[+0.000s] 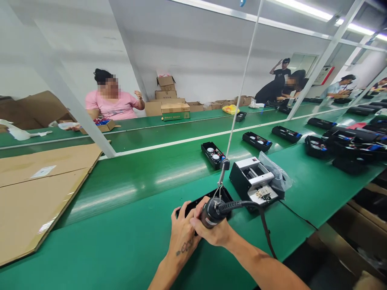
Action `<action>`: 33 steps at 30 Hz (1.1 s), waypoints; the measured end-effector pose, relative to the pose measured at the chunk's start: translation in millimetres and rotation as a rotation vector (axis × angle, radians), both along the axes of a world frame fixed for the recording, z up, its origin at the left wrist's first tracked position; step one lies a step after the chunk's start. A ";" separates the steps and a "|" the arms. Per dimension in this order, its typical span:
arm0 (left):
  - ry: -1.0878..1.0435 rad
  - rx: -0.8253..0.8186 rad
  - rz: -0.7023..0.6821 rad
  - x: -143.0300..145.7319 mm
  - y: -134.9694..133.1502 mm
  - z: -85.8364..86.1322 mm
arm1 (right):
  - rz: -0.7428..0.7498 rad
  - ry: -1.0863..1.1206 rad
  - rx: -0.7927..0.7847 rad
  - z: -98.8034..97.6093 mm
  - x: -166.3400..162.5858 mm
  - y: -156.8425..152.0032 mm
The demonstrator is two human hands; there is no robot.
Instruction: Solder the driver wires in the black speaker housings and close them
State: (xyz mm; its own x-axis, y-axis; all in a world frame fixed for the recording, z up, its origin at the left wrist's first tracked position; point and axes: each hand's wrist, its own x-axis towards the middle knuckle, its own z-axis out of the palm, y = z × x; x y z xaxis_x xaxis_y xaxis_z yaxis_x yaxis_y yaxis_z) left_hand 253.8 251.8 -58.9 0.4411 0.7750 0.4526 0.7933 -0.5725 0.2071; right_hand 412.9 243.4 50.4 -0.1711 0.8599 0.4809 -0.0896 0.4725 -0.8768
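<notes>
My right hand (215, 233) is wrapped round a black electric screwdriver (211, 212), which hangs by a wire loop from a pale cord. The tool points down over a black plastic housing (226, 196) lying on the green bench; its tip is hidden by my hands. My left hand (183, 225) grips the near left part of that housing, fingers curled over its edge and touching close beside my right hand. Just right of the housing stands a white and black screw feeder (253, 179) with a clear plastic bag (276, 171) against it.
Open black housings with speakers and wires (213, 155) stand along the green belt (151, 165). More housings are piled at the right (356, 145). Flat cardboard (45, 189) covers the left side. A white post (81, 108) rises there. A person in pink (113, 104) sits across the line.
</notes>
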 end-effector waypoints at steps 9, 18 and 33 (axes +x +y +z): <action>0.092 -0.232 -0.002 -16.9 13.0 24.1 | -0.139 0.358 -0.098 19.7 30.2 -0.7; 0.251 -0.336 0.038 -24.8 18.9 51.9 | -0.942 0.225 0.062 35.3 205.0 16.3; 0.276 -0.065 0.118 46.2 -8.3 46.9 | -0.142 0.440 0.007 14.2 126.3 -14.3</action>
